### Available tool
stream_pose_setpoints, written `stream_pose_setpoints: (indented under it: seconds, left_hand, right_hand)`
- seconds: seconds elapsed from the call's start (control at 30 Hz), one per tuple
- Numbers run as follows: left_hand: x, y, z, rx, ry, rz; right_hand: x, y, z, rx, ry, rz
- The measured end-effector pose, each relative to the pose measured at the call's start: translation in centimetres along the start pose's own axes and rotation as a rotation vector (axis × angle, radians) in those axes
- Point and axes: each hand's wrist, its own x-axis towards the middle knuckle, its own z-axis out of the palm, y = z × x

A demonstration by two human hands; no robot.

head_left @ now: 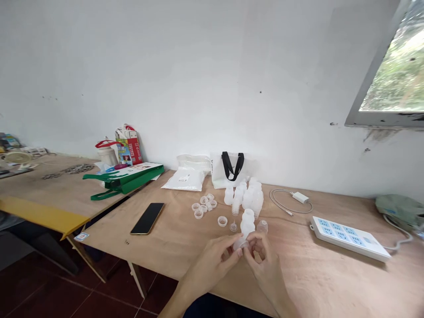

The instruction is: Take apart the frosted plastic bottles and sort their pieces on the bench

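My left hand (221,255) and my right hand (261,254) meet near the table's front edge, both pinching one small translucent plastic part (240,243). Fingers cover much of it, so its exact kind is unclear. Just beyond my fingertips stands a frosted white plastic bottle (247,222). To its left lie a small clear nipple-shaped piece (233,226) and a single screw ring (222,221). On its right is a clear dome cap (263,226). Farther back are several more frosted bottles (251,196), a stack of clear cups (236,205) and a loose cluster of screw rings (203,206).
A black phone (147,218) lies left on the wooden table (159,251). By the wall are a white plastic packet (185,177) and a white bag with black handles (217,174). To the right are a charger with cable (300,197) and a power strip (351,238).
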Motion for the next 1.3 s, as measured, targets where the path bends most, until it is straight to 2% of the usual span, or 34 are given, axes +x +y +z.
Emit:
stream_pose_setpoints:
  seconds: [0.1, 0.2, 0.3, 0.53, 0.77, 0.93, 1.1, 1.23, 1.3]
  left_hand:
    - [-0.2, 0.5, -0.1, 0.06, -0.038, 0.042]
    - [-0.4, 0.6, -0.1, 0.148, -0.063, 0.045]
    - [-0.6, 0.6, 0.0, 0.213, -0.076, 0.053]
    - [-0.5, 0.4, 0.7, 0.289, -0.068, 0.092]
    - [-0.5, 0.5, 0.7, 0.325, -0.102, 0.02]
    - [0.1, 0.6, 1.3, 0.235, -0.04, -0.065]
    - [0.5, 0.0, 1.8, 0.224, 0.008, -0.13]
    - [0.7, -0.8, 1.1, 0.252, 0.1, -0.171]
    - [0.7, -0.9, 0.5, 0.213, 0.098, -0.153]
  right_hand:
    - [0.1, -0.6, 0.0, 0.07, -0.062, 0.079]
    - [0.1, -1.1, 0.0, 0.09, -0.162, 0.106]
    - [0.1, -1.1, 0.0, 0.151, -0.204, 0.129]
    - [-0.2, -0.1, -0.1, 0.156, -0.154, 0.148]
    - [-0.1, -0.3, -0.1, 0.07, -0.179, 0.213]
    - [0.2, -0.3, -0.2, 0.045, -0.194, 0.232]
    - [0.5, -1.0, -0.5, 0.09, -0.276, 0.218]
    - [0.4, -2.3, -0.8, 0.056, -0.326, 0.18]
    - [0.2, -2.7, -0.8, 0.027, -0.315, 0.171]
